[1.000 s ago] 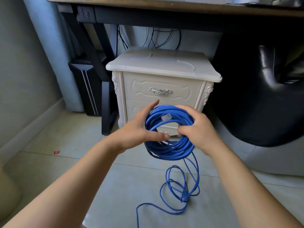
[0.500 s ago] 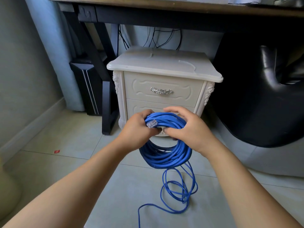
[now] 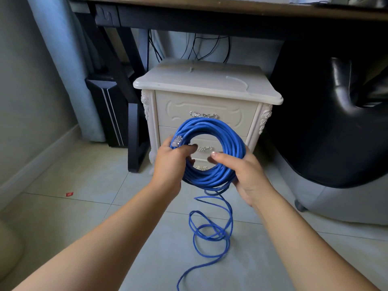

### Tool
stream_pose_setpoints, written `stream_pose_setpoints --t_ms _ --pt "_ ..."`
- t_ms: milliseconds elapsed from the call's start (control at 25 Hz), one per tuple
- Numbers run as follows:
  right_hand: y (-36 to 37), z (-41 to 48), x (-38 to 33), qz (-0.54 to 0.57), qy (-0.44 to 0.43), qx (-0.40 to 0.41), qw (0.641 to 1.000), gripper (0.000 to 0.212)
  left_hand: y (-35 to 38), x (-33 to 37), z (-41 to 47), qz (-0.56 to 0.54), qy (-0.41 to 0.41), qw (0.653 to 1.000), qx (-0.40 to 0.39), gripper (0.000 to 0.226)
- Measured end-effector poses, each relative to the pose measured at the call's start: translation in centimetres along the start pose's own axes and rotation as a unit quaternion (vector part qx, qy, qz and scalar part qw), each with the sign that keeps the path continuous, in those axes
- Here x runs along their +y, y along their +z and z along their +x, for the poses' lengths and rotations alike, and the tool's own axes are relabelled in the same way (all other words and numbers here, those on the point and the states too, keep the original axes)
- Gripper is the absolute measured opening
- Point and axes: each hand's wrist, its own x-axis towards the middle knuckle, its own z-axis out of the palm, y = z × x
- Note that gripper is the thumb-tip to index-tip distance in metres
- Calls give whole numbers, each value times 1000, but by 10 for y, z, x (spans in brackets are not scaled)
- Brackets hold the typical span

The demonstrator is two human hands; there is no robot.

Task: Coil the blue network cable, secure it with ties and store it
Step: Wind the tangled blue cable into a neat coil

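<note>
Now, the loose tail of the blue network cable lies snaked on the floor tiles in front of the nightstand, so coiling isn't finished. My left hand grips the coil at its left side, thumb by the clear plug; my right hand is curled round its lower right. I judge each new loop should match the ring's size, fed without twist, with the left pinch firm. On the nightstand's top lie what look like pale ties.
</note>
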Motion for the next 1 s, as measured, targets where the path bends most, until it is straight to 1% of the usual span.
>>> stream_pose_setpoints --t_ms 40,120,160,200,240,280,360,440,520,560,600,680,720,760,800,840,920,1000 --pt "2 1 1 20 -9 22 1000 44 2 -1 -3 -17 -10 1000 -8 18" --pt "3 2 0 25 -26 59 998 31 3 0 -8 -27 -21 999 -38 20" --pt "3 2 -1 18 -34 77 996 27 2 2 -8 -7 -25 998 -64 22" --pt "2 2 -2 7 -39 92 995 27 -1 4 -7 32 -29 994 -98 30" --pt "0 3 -4 -10 -45 104 994 30 -6 5 -5 75 -35 986 -143 44" --pt "-2 3 -6 -31 -50 113 992 32 -12 7 -4 106 -45 974 -197 60" --pt "-6 4 -11 -97 -64 118 986 37 -24 13 -1 112 -72 946 -297 85" --pt "-8 3 -15 -219 -88 101 967 40 -33 16 5 91 -75 931 -346 93" --pt "-3 -2 -17 -330 -108 51 936 44 -36 17 9 107 -61 928 -351 93" --pt "0 -4 -16 -364 -117 19 924 48 -34 16 7 148 -39 925 -347 93" --pt "3 -6 -15 -390 -126 -11 912 53 -31 14 4 218 1 917 -334 91" --pt "8 -10 -14 -432 -146 -55 889 56 -26 8 -2 380 122 875 -275 79" --pt "10 -12 -14 -442 -155 -61 881 54 -24 5 -3 428 177 853 -238 68" --pt "11 -13 -15 -442 -162 -61 880 52 -23 4 -5 445 209 845 -211 53" --pt "11 -15 -17 -431 -163 -56 886 49 -21 3 -7 438 221 850 -191 37" --pt "10 -15 -19 -410 -155 -49 898 47 -19 4 -8 420 222 862 -176 26" --pt "4 -14 -23 -349 -120 -38 929 46 -16 6 -8 373 207 890 -161 20" --pt "-6 -10 -26 -288 -73 -49 954 48 -16 8 -6 300 173 926 -154 19"
